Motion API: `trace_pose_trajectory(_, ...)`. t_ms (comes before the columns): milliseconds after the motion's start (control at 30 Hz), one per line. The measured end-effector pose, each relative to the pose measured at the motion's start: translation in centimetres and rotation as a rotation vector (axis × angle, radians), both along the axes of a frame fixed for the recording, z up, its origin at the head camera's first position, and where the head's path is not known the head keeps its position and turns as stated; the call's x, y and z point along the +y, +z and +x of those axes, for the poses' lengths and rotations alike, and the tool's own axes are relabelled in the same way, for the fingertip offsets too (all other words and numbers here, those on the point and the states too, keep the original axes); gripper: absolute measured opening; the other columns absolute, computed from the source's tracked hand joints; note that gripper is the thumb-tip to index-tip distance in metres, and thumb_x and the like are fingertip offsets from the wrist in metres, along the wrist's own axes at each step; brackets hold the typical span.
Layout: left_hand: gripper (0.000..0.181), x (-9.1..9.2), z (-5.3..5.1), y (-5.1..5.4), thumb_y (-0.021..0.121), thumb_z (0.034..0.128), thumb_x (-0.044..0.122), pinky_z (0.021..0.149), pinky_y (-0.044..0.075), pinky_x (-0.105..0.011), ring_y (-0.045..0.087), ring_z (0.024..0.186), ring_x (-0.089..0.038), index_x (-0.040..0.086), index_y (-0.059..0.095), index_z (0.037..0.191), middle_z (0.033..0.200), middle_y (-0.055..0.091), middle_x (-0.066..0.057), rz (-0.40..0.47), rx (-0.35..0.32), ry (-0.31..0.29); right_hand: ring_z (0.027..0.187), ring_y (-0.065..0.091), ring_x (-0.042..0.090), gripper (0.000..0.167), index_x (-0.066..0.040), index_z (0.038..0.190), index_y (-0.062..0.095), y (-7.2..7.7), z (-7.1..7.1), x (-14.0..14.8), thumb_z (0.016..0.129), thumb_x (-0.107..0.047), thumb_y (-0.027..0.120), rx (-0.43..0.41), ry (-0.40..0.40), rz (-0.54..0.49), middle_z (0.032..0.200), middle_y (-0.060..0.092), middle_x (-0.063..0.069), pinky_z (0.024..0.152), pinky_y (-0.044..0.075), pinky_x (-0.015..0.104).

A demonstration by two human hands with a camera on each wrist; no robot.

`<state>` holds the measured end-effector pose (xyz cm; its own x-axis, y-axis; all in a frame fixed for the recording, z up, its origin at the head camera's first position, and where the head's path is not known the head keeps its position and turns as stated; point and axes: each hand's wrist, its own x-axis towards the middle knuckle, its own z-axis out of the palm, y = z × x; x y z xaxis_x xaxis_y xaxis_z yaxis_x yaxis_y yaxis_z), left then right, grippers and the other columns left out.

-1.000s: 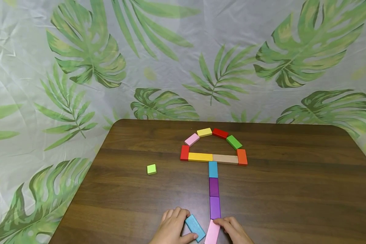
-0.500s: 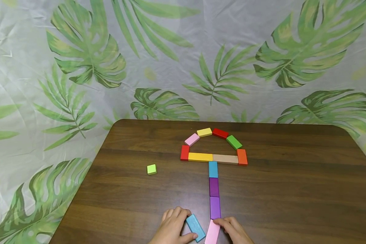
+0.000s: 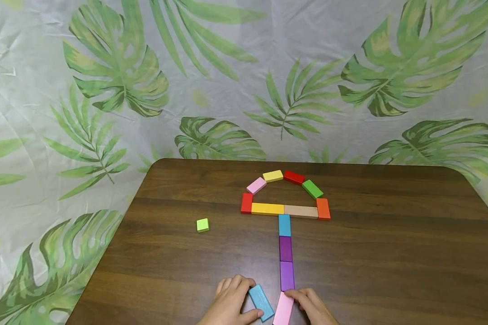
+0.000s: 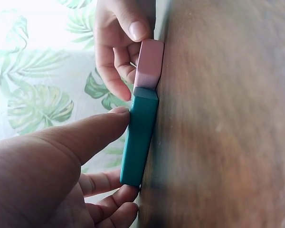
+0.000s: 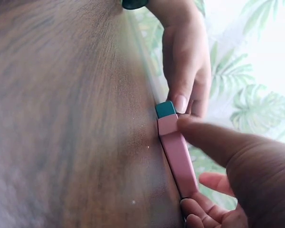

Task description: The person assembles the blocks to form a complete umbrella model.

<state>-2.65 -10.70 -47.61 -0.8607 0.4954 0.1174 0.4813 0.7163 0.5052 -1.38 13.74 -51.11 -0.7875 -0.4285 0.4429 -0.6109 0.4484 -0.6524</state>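
Observation:
My left hand (image 3: 229,300) pinches a blue block (image 3: 261,302) between thumb and fingers, at the near side of the table. The block lies slanted, its near end close to a pink block (image 3: 283,308). With thumb and fingers at its two ends, my right hand (image 3: 314,307) holds that pink block, which tilts slightly. Above the pink one, a purple block (image 3: 287,276), a darker purple block (image 3: 285,248) and another blue block (image 3: 284,225) form a straight column. In the left wrist view the teal-looking held block (image 4: 140,137) stands beside the pink block (image 4: 149,64).
At the column's far end, a yellow block (image 3: 267,209) and a tan block (image 3: 301,211) form a bar, under an arch of several coloured blocks with a green block (image 3: 312,189) on its right. A lime cube (image 3: 202,225) lies to the left on the brown table (image 3: 390,253).
Both hands keep their grip on the blue and pink blocks. The blue block has shifted very slightly; the rest looks the same.

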Motion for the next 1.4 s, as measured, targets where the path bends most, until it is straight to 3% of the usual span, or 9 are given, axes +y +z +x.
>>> trace_pose_trajectory(133, 0.048, 0.0, -0.1, 0.0, 0.062, 0.0782, 0.048, 0.081, 0.033, -0.038, 0.039, 0.082, -0.007, 0.011, 0.054, 0.107, 0.095, 0.046, 0.008, -0.006, -0.005, 0.003, 0.076, 0.036, 0.000, 0.069, -0.010, 0.117, 0.051, 0.1, 0.0, -0.2, 0.066, -0.050, 0.074, -0.022, -0.018, -0.031, 0.093, 0.036, -0.011, 0.058, 0.033, 0.018)
trace_pose_trajectory(300, 0.048, 0.0, -0.1, 0.1, 0.062, 0.0779, 0.048, 0.081, 0.033, -0.038, 0.039, 0.081, -0.007, 0.011, 0.054, 0.107, 0.095, 0.046, 0.008, -0.010, -0.012, 0.009, 0.075, 0.034, -0.001, 0.077, -0.010, 0.119, 0.051, 0.2, 0.4, -0.9, 0.055, -0.039, 0.084, -0.075, -0.141, -0.037, 0.092, 0.034, -0.011, 0.056, 0.032, 0.019)
trace_pose_trajectory(467, 0.049, 0.0, -0.2, 0.1, 0.062, 0.0782, 0.049, 0.081, 0.033, -0.038, 0.039, 0.081, -0.007, 0.011, 0.054, 0.107, 0.094, 0.046, 0.009, -0.007, -0.016, 0.011, 0.073, 0.034, -0.001, 0.079, -0.008, 0.118, 0.053, 0.3, 0.7, -1.9, 0.053, -0.043, 0.083, -0.057, -0.272, 0.053, 0.091, 0.035, -0.007, 0.055, 0.033, 0.018)
trace_pose_trajectory(667, 0.047, 0.0, -0.1, 0.1, 0.062, 0.0783, 0.048, 0.080, 0.033, -0.037, 0.039, 0.081, -0.007, 0.010, 0.054, 0.106, 0.093, 0.046, 0.009, 0.003, 0.009, 0.008, 0.069, 0.037, 0.004, 0.078, -0.012, 0.116, 0.057, 1.2, 0.9, -3.1, 0.053, -0.054, 0.078, -0.154, -0.402, 0.181, 0.089, 0.036, -0.007, 0.054, 0.033, 0.021)
trace_pose_trajectory(900, 0.048, 0.0, -0.1, 0.0, 0.061, 0.0789, 0.048, 0.081, 0.033, -0.038, 0.040, 0.082, -0.008, 0.010, 0.054, 0.106, 0.094, 0.046, 0.008, 0.002, 0.028, 0.007, 0.063, 0.033, 0.010, 0.079, -0.012, 0.119, 0.055, 2.4, 0.8, -3.6, 0.058, -0.059, 0.073, -0.326, -0.420, 0.248, 0.089, 0.035, -0.002, 0.054, 0.029, 0.023)
trace_pose_trajectory(1400, 0.046, 0.0, -0.1, 0.0, 0.061, 0.0792, 0.047, 0.080, 0.034, -0.038, 0.040, 0.082, -0.008, 0.010, 0.054, 0.105, 0.094, 0.046, 0.008, 0.001, 0.051, 0.004, 0.063, 0.033, 0.011, 0.078, -0.013, 0.118, 0.055, 2.7, 0.8, -3.7, 0.059, -0.060, 0.072, -0.370, -0.432, 0.248, 0.088, 0.035, -0.002, 0.054, 0.029, 0.024)
